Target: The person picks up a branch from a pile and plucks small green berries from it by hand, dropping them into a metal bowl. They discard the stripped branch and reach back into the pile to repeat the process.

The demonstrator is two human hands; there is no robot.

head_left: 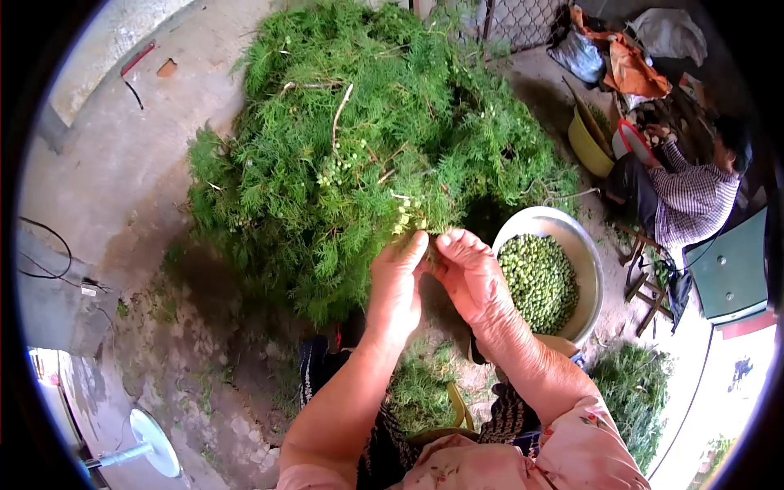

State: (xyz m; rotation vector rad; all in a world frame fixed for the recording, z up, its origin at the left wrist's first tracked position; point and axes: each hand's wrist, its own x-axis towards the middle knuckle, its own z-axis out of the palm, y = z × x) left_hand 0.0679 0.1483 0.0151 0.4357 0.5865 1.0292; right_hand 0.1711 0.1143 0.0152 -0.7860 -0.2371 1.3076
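Observation:
My left hand [398, 278] is closed, thumb against the fingers, on an evergreen sprig [406, 219] with pale green cones. Close beside it, my right hand [472, 276] pinches at the same sprig; its fingertips are partly hidden. Both hands are at the near edge of a big heap of feathery evergreen branches [327, 171], some with cones and bare brown stems showing. To the right of my right hand stands a metal basin [590, 269], holding many small green cones [535, 282].
Green clippings [420, 388] lie in a yellow container [459, 406] between my legs. Another person [694, 192] sits at the right with a red-rimmed container [633, 143], near a yellow basket [590, 145]. More greenery [633, 400] lies at lower right. A fan [153, 443] stands at lower left.

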